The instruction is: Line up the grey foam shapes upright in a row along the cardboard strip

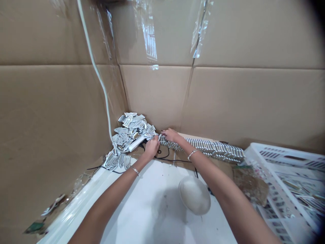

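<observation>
Both arms reach far forward over a white table [152, 203] to its back corner. My left hand [151, 147] is curled, its fingers closed on the left end of a long row of grey-white flat parts [215, 149] stacked on edge along the cardboard wall. My right hand [172, 135] lies on top of the same row just to the right, fingers bent down onto the parts. A loose heap of the same arch-shaped parts [129, 130] lies just left of the hands. Each wrist wears a thin bracelet.
Tall cardboard walls [228, 98] close off the back and left. A white cable [101, 84] hangs down the left wall. A white round bowl-like object [195, 195] sits on the table between my arms. A white plastic crate [286, 183] stands at right. Black wires [165, 157] run under the hands.
</observation>
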The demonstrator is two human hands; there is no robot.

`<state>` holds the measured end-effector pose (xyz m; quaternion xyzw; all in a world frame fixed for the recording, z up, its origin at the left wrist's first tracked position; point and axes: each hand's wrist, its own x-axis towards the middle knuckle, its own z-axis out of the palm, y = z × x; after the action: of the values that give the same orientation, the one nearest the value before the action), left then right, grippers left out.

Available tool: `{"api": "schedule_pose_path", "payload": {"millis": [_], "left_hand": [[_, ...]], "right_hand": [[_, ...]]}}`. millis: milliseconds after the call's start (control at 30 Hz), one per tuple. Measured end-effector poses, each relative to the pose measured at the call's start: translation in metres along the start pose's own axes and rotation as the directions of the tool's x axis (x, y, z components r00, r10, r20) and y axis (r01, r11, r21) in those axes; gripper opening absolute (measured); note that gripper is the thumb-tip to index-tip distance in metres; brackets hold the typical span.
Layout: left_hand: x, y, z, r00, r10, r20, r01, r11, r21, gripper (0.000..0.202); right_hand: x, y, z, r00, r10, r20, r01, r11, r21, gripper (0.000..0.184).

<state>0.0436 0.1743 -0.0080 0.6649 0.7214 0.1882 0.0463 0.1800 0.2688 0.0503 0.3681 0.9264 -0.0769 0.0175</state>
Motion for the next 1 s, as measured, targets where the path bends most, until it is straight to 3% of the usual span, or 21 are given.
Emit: {"api": "schedule_pose_path", "payload": {"millis": [300,600,1000], "left_hand": [[0.012,0.004,0.009,0.998,0.014,0.059,-0.020,0.994,0.106,0.023],[0.007,-0.003,0.011,0.986,0.116,0.118,-0.130,0.984,0.123,0.028],[0.012,0.008,0.012,0.991,0.069,0.113,-0.095,0.967,0.235,0.029]], "right_hand": [[0.003,0.000,0.001,0.992,-0.071,0.106,0.089,0.981,-0.174,0.031],[0.003,0.010,0.002,0.985,-0.120,0.124,0.135,0.984,-0.114,0.032],[-0.004,0.009,0.002,0.983,-0.154,0.102,0.161,0.985,-0.065,0.036]]}}
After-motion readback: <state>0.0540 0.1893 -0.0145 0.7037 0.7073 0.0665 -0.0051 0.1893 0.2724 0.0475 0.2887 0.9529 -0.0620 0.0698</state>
